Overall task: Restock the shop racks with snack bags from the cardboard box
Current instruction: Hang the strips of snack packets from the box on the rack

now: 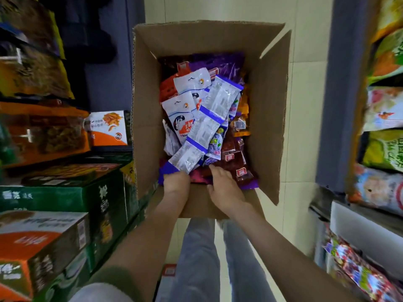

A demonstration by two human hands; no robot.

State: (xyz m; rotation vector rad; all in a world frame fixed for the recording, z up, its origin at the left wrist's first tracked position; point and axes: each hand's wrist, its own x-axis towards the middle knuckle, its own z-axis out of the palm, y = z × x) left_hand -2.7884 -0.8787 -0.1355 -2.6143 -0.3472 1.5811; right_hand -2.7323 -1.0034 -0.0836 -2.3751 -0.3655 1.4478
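1. Head view: the cardboard box (268, 127) stands open on the tiled floor (305, 94) in the aisle between two racks, flaps up, just ahead of my legs in pale jeans (200, 258).
2. Snack bags fill the box's bottom in a loose heap: a strip of white-and-purple sachets (209, 118) runs slantwise across the top, beside white bags with an orange label (183, 110). Purple bags (222, 62) lie at the far end, and dark red packets (233, 158) and orange packets (242, 127) sit along the right side.
3. My left hand (176, 184) reaches over the near wall, knuckles up, and grips the near end of the sachet strip, fingers curled under it out of sight.
4. My right hand (224, 188) lies just beside it, fingers straight, their tips touching the packets at the heap's near edge.
5. On my left, green cartons (54, 195) and an orange-and-white carton (32, 236) are stacked against the box, with blurred orange bags (32, 62) above them.
6. On my right, green and pale hanging bags (383, 149) cover the rack, well apart from the box.
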